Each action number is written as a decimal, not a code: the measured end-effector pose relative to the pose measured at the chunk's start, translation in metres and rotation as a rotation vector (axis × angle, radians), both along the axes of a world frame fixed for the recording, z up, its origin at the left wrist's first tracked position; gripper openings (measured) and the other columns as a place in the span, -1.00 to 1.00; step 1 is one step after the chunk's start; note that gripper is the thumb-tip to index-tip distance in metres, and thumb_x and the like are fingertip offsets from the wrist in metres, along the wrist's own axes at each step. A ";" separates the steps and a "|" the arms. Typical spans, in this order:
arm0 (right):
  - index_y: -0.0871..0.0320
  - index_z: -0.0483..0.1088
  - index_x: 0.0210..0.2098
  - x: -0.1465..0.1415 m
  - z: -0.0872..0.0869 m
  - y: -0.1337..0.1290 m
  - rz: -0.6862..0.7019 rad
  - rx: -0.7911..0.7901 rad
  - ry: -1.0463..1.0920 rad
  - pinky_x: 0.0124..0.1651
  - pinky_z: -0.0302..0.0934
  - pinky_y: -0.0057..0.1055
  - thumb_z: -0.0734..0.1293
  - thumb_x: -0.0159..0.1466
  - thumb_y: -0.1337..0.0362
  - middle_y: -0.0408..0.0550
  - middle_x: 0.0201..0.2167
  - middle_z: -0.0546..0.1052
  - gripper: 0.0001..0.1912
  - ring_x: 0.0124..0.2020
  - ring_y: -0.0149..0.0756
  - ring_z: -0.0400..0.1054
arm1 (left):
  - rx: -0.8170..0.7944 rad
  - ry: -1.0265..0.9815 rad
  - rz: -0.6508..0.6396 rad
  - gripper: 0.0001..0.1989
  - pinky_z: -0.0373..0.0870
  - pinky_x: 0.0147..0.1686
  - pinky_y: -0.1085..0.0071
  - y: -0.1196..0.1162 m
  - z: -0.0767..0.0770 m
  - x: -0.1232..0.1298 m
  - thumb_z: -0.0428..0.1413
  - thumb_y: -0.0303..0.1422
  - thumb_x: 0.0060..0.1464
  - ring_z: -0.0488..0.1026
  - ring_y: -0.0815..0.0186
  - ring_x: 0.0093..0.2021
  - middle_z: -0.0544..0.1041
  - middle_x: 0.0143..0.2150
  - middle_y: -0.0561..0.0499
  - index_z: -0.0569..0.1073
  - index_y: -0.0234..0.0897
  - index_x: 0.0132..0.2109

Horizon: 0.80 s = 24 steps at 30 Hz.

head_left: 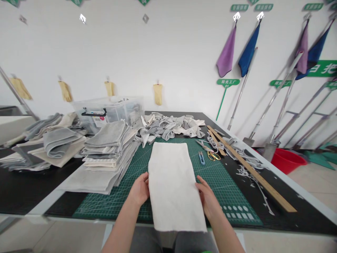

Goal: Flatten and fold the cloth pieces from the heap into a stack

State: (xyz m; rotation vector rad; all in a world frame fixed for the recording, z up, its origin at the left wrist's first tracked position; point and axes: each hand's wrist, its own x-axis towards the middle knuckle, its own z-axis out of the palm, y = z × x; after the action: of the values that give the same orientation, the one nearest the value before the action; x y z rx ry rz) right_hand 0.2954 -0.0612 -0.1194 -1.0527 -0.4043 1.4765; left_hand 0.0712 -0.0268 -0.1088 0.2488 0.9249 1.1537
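A white rectangular cloth (175, 186) lies lengthwise over the green cutting mat (218, 175), its near end reaching past the table edge. My left hand (141, 188) holds the cloth's left edge, with the fingertips partly hidden at its side. On the opposite edge, my right hand (206, 196) grips the cloth between thumb and fingers. Blue thread snips (201, 158) and gold-handled scissors (213, 155) rest on the mat beyond my right hand. To the left stands a stack of folded grey and white cloths (105, 151).
A heap of grey scraps (171, 126) covers the table's far end. Behind the stack is a clear plastic box (113, 110). Along the right side lie a long wooden ruler (252, 170) and cut strips. More folded cloths (59, 140) sit at far left. A red bucket (288, 161) stands beyond the table.
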 end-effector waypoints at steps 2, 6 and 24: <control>0.08 0.10 -0.06 0.001 0.000 0.001 0.011 -0.011 0.032 -0.45 0.19 -0.45 0.31 -0.11 0.36 -0.20 -0.51 0.48 -0.40 -0.52 -0.36 0.33 | 0.009 -0.021 -0.015 -0.91 0.31 -0.47 0.42 0.001 -0.002 -0.002 -0.01 -0.42 -0.14 0.38 0.35 -0.55 0.43 -0.59 0.03 0.34 -0.36 -0.44; 0.13 0.20 -0.15 0.004 0.000 0.001 0.016 -0.025 0.124 -0.42 0.20 -0.44 0.30 -0.10 0.37 -0.19 -0.50 0.48 -0.52 -0.50 -0.36 0.34 | 0.012 -0.030 0.001 -0.90 0.33 -0.39 0.40 0.002 -0.008 -0.004 0.00 -0.46 -0.16 0.41 0.32 -0.49 0.47 -0.52 -0.01 0.37 -0.38 -0.40; 0.14 0.29 -0.22 0.010 -0.004 -0.001 0.033 -0.037 0.193 -0.27 0.20 -0.36 0.32 -0.14 0.43 -0.14 -0.40 0.50 -0.56 -0.36 -0.27 0.36 | 0.030 0.001 0.055 -0.93 0.33 -0.55 0.50 -0.002 -0.012 -0.028 -0.02 -0.47 -0.07 0.37 0.42 -0.59 0.43 -0.58 0.06 0.35 -0.36 -0.41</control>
State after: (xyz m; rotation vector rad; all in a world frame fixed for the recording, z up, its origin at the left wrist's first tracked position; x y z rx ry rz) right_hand 0.3058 -0.0625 -0.1233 -0.9265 -0.2592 1.6044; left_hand 0.0432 -0.0284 -0.1211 0.2494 0.9212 1.2190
